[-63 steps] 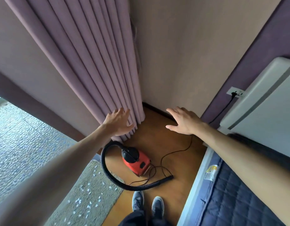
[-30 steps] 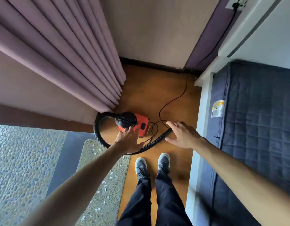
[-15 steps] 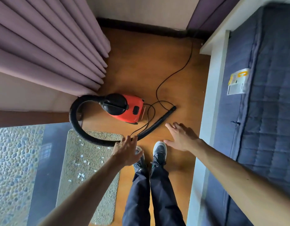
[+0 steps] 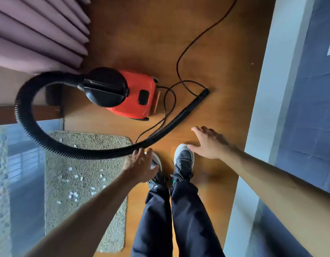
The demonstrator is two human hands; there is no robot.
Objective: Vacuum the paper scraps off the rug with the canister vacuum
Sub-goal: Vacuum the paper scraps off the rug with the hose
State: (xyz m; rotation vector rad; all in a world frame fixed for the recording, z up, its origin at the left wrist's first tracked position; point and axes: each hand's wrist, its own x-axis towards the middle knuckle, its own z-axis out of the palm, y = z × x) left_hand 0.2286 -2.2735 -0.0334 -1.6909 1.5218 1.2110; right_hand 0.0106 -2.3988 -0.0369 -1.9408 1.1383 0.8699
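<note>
A red canister vacuum (image 4: 134,97) with a black lid stands on the wooden floor. Its black ribbed hose (image 4: 49,143) loops left, crosses the top of the beige rug (image 4: 86,210) and ends at a nozzle tip (image 4: 204,93) on the floor. Several white paper scraps (image 4: 73,194) lie scattered on the rug. My left hand (image 4: 142,166) hovers open just below the hose, fingertips close to it. Empty and open, my right hand (image 4: 209,143) is spread over the floor to the right of the hose.
The black power cord (image 4: 181,71) coils beside the vacuum and runs to the upper right. Purple curtains (image 4: 36,34) hang at the upper left. A bed with a blue mattress (image 4: 308,108) and white frame borders the right. My feet in dark shoes (image 4: 182,162) stand below the hose.
The view has tilted down and moved closer to the floor. Both hands have dropped from the curtain and wall height to just above the hose.
</note>
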